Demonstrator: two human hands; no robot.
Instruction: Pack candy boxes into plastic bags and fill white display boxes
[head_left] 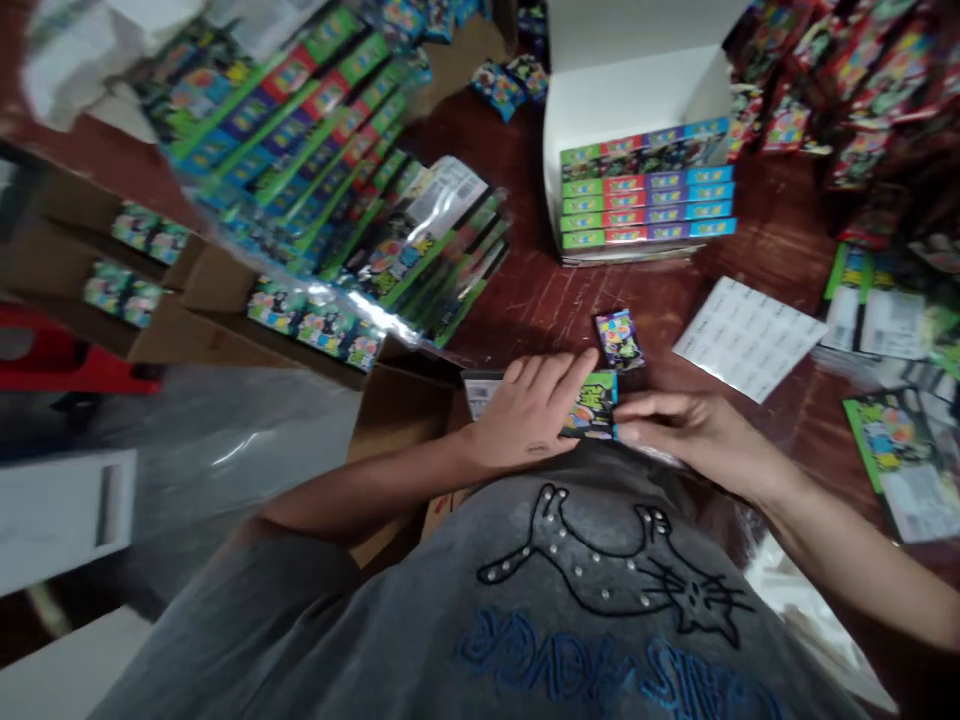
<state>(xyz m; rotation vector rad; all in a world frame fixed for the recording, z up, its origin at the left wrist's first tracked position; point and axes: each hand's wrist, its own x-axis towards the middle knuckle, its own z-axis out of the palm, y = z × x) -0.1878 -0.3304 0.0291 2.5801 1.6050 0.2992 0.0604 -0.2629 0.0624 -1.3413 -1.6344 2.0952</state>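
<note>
A flat printed carton (598, 400), black and green with a blue end, lies at the table's near edge, close to my body. My left hand (529, 400) spans its top, fingers along the far edge and thumb on the near side, gripping it and hiding its middle. At the carton's right end, the fingers and thumb of my right hand (675, 425) pinch the blue end. Just beyond the carton lies a small purple sachet (620, 339), touched by neither hand.
A white open box (637, 100) holds stacked cartons (649, 210). Plastic-wrapped cartons (300, 140) pile up at left, above brown boxes (300, 350) of sachets. A white printed sheet (750, 338) lies right of centre. Red sachets (877, 80) heap at far right, above more cartons (900, 450).
</note>
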